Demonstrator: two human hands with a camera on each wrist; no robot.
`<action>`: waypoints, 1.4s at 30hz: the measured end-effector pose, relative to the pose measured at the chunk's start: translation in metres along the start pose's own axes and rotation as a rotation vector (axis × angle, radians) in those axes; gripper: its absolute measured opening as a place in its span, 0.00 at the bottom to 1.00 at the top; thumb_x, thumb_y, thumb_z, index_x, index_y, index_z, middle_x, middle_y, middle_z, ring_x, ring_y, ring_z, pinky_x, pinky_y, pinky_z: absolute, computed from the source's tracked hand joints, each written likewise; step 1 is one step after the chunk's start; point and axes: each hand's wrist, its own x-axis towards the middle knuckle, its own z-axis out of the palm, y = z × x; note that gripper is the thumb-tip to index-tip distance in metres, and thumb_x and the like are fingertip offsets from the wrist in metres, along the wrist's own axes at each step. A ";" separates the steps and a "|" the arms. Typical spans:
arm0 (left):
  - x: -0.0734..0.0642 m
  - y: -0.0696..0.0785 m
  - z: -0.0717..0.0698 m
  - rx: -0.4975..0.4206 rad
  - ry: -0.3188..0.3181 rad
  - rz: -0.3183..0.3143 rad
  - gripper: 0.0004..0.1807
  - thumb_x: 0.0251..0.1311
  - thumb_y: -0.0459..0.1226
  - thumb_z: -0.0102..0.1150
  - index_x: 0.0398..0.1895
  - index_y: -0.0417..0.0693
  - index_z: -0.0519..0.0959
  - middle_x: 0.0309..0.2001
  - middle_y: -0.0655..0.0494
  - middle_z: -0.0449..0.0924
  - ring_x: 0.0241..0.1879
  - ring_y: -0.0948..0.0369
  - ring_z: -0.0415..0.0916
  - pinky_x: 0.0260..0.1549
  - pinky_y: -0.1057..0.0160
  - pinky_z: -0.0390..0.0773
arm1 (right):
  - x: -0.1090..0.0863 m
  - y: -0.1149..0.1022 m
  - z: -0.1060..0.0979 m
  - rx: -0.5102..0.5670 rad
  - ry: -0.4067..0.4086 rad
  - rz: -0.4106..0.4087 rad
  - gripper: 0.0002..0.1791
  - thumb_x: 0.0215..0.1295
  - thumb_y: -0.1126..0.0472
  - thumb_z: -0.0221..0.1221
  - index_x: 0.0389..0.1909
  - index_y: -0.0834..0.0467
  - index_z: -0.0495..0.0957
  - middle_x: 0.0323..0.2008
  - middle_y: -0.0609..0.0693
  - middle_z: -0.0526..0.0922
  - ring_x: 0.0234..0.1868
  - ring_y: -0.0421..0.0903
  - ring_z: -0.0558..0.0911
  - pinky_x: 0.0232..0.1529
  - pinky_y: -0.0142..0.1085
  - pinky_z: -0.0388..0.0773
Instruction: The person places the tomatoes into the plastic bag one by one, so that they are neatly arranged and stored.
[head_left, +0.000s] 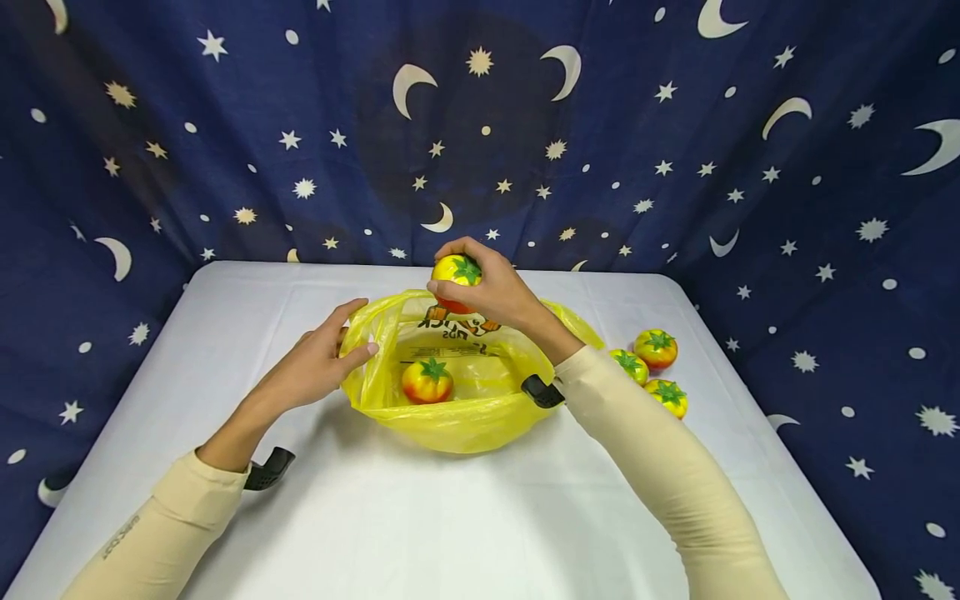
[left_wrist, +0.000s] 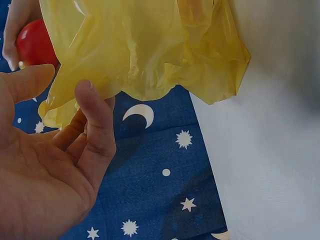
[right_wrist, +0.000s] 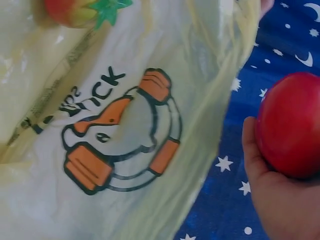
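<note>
In the head view, a yellow plastic bag (head_left: 465,429) lies on the table with its mouth spread wide. My left hand (head_left: 318,362) holds the bag's left rim, fingers outside and thumb at the mouth; the left wrist view shows the fingers (left_wrist: 97,125) bent around the film. A red-and-yellow toy tomato (head_left: 453,271) with green leaves is gripped by my right hand (head_left: 498,287) above the bag's far rim. The right wrist view shows that tomato's red underside (right_wrist: 292,125). Inside the bag sits another tomato (head_left: 427,383).
Right of the bag, several more tomatoes stand together: one at the back (head_left: 656,348), one in front (head_left: 667,396), and one partly behind the right sleeve (head_left: 630,365). A white cloth covers the table (head_left: 420,517). A dark blue star-patterned curtain (head_left: 330,108) hangs behind it.
</note>
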 end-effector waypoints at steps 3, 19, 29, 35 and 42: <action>0.001 0.000 0.001 -0.003 0.001 0.003 0.40 0.62 0.53 0.51 0.72 0.58 0.44 0.47 0.50 0.77 0.35 0.61 0.78 0.40 0.55 0.76 | 0.002 0.022 0.005 -0.016 -0.022 0.029 0.22 0.54 0.49 0.63 0.49 0.49 0.71 0.41 0.45 0.75 0.37 0.45 0.76 0.37 0.35 0.78; 0.002 0.000 0.002 0.031 0.028 0.030 0.36 0.65 0.47 0.50 0.72 0.56 0.46 0.44 0.51 0.79 0.35 0.61 0.78 0.43 0.52 0.74 | -0.018 0.068 0.026 -0.045 -0.272 0.056 0.21 0.52 0.46 0.65 0.46 0.47 0.74 0.43 0.44 0.75 0.37 0.44 0.76 0.37 0.35 0.77; 0.003 0.001 0.004 0.022 0.016 0.025 0.36 0.65 0.45 0.51 0.72 0.55 0.45 0.40 0.52 0.79 0.32 0.62 0.78 0.40 0.55 0.76 | -0.027 0.092 0.037 -0.137 -0.312 0.111 0.29 0.50 0.46 0.67 0.49 0.55 0.69 0.41 0.46 0.72 0.34 0.43 0.75 0.35 0.33 0.75; 0.003 0.002 0.004 0.022 0.014 0.026 0.36 0.65 0.46 0.50 0.72 0.55 0.45 0.40 0.52 0.79 0.31 0.63 0.78 0.39 0.56 0.76 | -0.032 0.099 0.040 -0.103 -0.328 0.131 0.32 0.48 0.46 0.68 0.49 0.57 0.69 0.40 0.49 0.71 0.32 0.44 0.76 0.31 0.33 0.77; 0.003 0.002 0.006 0.009 0.012 0.024 0.37 0.65 0.46 0.50 0.72 0.55 0.45 0.38 0.53 0.79 0.30 0.62 0.78 0.38 0.57 0.75 | -0.041 0.109 0.045 -0.105 -0.330 0.174 0.38 0.43 0.45 0.71 0.52 0.56 0.67 0.41 0.48 0.73 0.36 0.44 0.76 0.37 0.33 0.77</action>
